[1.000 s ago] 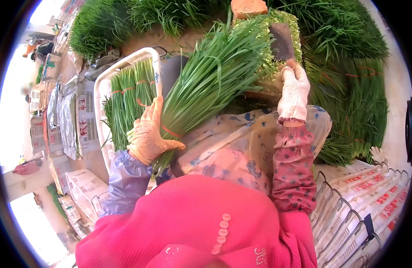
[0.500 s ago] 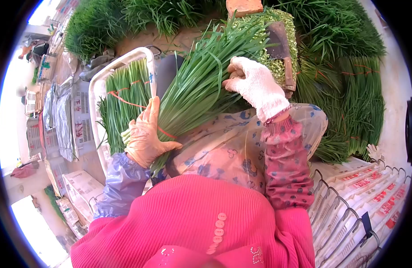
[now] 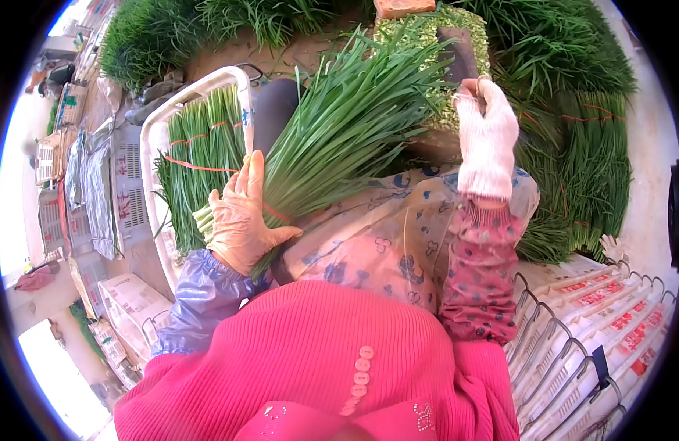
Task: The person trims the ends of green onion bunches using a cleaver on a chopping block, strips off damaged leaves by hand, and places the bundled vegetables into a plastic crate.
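My left hand (image 3: 244, 217), in a thin tan rubber glove, lies round the lower end of a bundle of garlic chives (image 3: 332, 140), thumb spread to one side. A red band circles the bundle near its pale cut ends, and the leaves fan up and right across my lap. My right hand (image 3: 488, 143), in a white knit glove, has its fingers curled at the handle end of a wide-bladed knife (image 3: 457, 53). The handle is hidden behind the glove. The blade lies over a block covered in pale green chopped bits (image 3: 409, 33).
Left of my lap stands a white basket (image 3: 149, 147) with banded chive bundles (image 3: 207, 132). A brick (image 3: 404, 7) sits at the block's far end. Loose greens (image 3: 567, 44) and tied bundles (image 3: 600, 162) lie right. White crates (image 3: 597, 323) with wire handles stand lower right.
My right hand has moved right, away from the chive leaves, to the knife's handle end. My left hand stays on the bundle.
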The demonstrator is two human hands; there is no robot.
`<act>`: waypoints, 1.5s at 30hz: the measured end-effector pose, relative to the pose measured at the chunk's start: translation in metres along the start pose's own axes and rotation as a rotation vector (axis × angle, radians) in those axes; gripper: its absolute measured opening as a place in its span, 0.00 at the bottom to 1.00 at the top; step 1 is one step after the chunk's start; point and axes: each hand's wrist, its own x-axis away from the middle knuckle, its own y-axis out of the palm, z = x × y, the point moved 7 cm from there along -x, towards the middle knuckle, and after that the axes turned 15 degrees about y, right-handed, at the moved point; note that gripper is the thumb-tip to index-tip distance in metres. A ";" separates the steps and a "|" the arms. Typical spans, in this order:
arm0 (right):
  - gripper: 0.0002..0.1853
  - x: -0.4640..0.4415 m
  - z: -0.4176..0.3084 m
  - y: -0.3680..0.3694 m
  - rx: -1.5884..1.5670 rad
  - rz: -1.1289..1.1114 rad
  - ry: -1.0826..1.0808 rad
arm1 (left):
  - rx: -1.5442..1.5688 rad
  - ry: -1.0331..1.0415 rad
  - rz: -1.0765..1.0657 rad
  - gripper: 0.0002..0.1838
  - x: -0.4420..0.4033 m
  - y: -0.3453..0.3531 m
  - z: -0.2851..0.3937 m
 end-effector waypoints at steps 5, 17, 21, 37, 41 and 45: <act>0.10 0.061 -0.034 0.022 0.199 -0.218 -0.534 | 0.037 -0.057 -0.082 0.78 0.000 0.003 0.000; 0.08 0.078 -0.045 0.051 0.527 -0.169 -0.940 | -0.015 -0.083 -0.053 0.77 0.001 0.001 0.004; 0.10 0.095 -0.064 0.034 0.313 -0.371 -0.948 | 0.020 -0.077 -0.053 0.77 0.002 0.005 -0.001; 0.11 0.248 -0.062 0.129 -0.405 -2.026 0.738 | -0.399 -0.175 -0.097 0.45 0.023 0.039 -0.025; 0.22 0.134 -0.035 0.091 0.313 -1.060 0.038 | -0.093 -0.156 0.012 0.79 0.023 0.005 0.000; 0.19 0.082 -0.043 0.053 0.583 -0.407 -0.368 | -0.114 -0.180 -0.031 0.79 0.020 0.006 0.007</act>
